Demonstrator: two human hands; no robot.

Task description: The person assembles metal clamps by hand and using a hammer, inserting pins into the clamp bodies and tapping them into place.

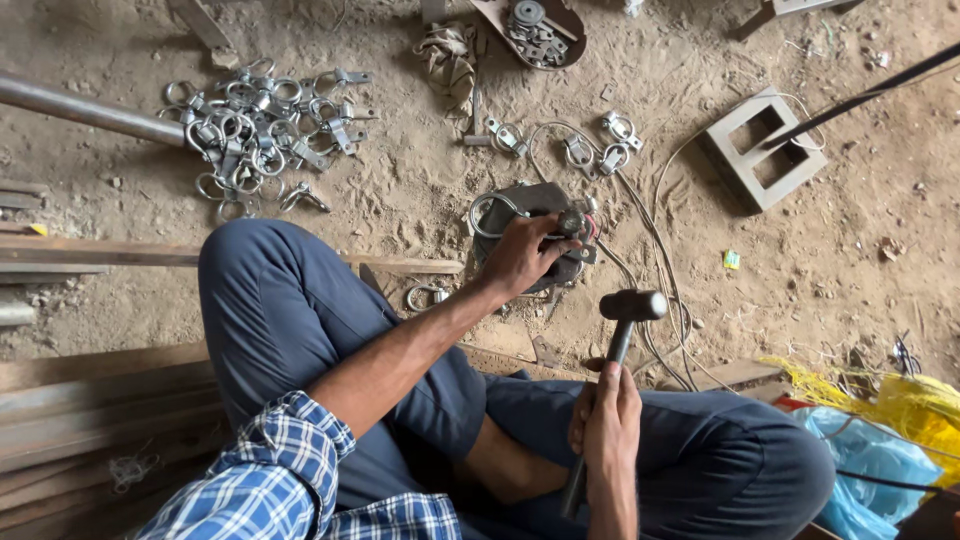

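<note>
Left hand [520, 258] pins a ring fitting [574, 224] (fingers hiding much of it) while right hand [604, 420] grips a hammer [622, 320].

left hand [520, 255]: gripping small metal fitting [574, 224], pressing it onto dark metal block [530, 200] on sandy ground [420, 190]
right hand [605, 425]: wrapped round hammer [620, 335] handle, head raised just right of block, not touching it
metal ring [490, 210]: curved, at block's left edge, beside left hand
pile of ring fittings [255, 125]: upper left, well apart from hands
loose fittings [600, 145]: few, just above block
wire [655, 250]: thin, looping across ground right of block
rectangular metal frame [765, 150]: upper right, two openings
steel pipe [80, 110]: far left, beside pile
wooden planks [90, 400]: lower left
plastic bags [880, 440]: blue and yellow, lower right
legs: crossed, blue trousers; checked sleeve on left arm
</note>
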